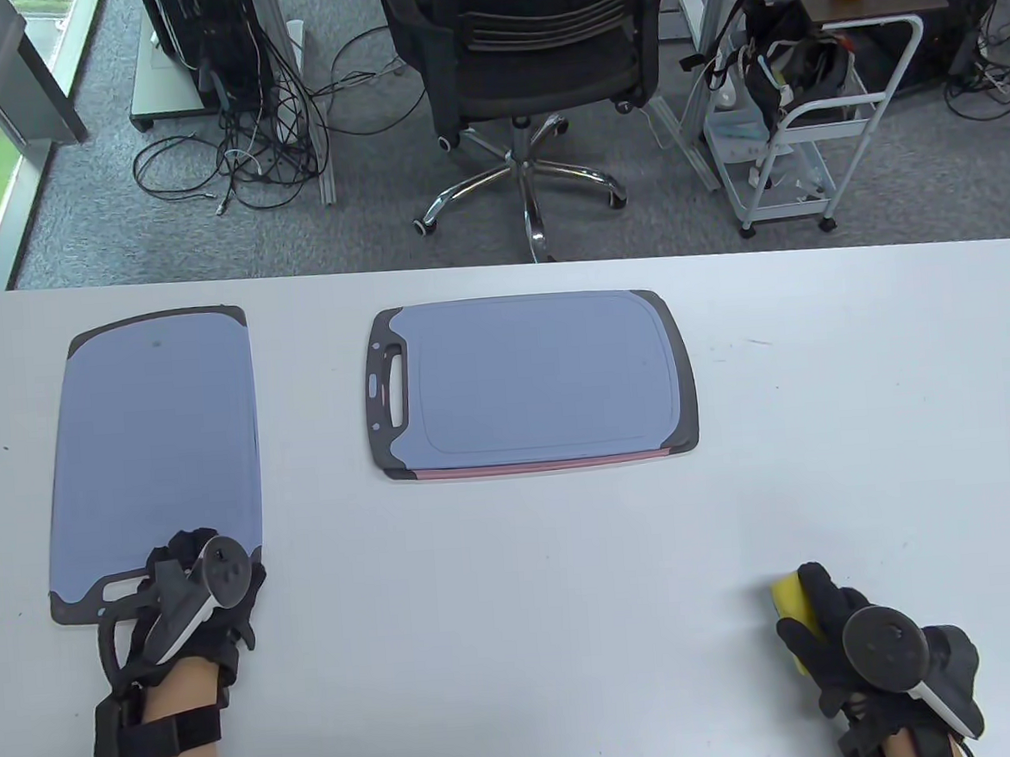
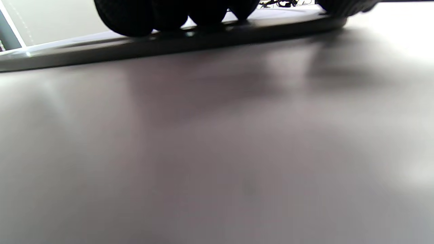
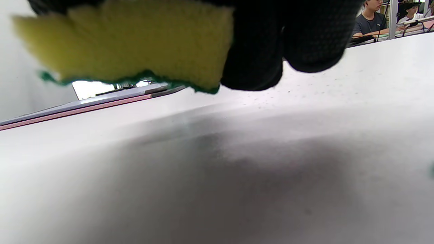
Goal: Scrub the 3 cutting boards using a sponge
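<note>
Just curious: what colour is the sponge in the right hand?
Yellow, with a thin green scrubbing layer; the sponge shows best in the right wrist view.

The bench [image 1: 518, 568] has a smooth, pale grey top with a soft sheen; faint specks show on it in the right wrist view. The left cutting board [image 1: 160, 446] and the centre cutting board [image 1: 540, 380] look like plastic: matt blue-grey faces with dark grey, rubber-like rims. A pink edge [image 1: 546, 465] shows under the centre board. The sponge [image 3: 135, 40] is yellow, porous foam with a coarse green scouring layer. The gloves' fingers [image 3: 257, 57] are black knit fabric with a fine mesh texture. The floor [image 1: 201, 235] is grey, rough carpet.
</note>
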`<move>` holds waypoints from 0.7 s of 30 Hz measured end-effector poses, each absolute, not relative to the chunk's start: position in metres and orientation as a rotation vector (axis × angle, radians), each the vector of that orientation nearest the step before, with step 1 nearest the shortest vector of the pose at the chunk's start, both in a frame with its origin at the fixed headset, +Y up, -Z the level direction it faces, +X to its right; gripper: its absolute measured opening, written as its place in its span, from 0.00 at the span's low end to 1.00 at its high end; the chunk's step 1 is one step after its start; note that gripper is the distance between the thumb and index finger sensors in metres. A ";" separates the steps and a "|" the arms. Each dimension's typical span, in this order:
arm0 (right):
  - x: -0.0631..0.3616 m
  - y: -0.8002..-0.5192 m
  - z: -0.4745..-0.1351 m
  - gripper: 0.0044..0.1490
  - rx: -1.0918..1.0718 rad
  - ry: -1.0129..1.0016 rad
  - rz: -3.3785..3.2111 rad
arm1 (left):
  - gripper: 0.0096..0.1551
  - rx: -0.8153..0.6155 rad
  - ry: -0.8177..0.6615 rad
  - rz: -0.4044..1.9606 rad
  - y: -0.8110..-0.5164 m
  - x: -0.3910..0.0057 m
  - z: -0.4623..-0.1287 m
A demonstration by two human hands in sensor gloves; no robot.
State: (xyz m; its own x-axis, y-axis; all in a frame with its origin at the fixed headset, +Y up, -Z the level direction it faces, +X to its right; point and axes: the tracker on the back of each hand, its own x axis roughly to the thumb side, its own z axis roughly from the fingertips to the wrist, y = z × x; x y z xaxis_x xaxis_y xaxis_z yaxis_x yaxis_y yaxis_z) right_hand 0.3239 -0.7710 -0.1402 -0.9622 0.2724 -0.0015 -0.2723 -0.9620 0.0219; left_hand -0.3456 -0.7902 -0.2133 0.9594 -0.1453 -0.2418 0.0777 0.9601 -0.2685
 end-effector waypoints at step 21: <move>0.322 -0.772 -0.141 0.48 0.020 0.060 2.849 | 0.40 -0.171 -0.112 -0.658 -0.805 -0.336 -0.211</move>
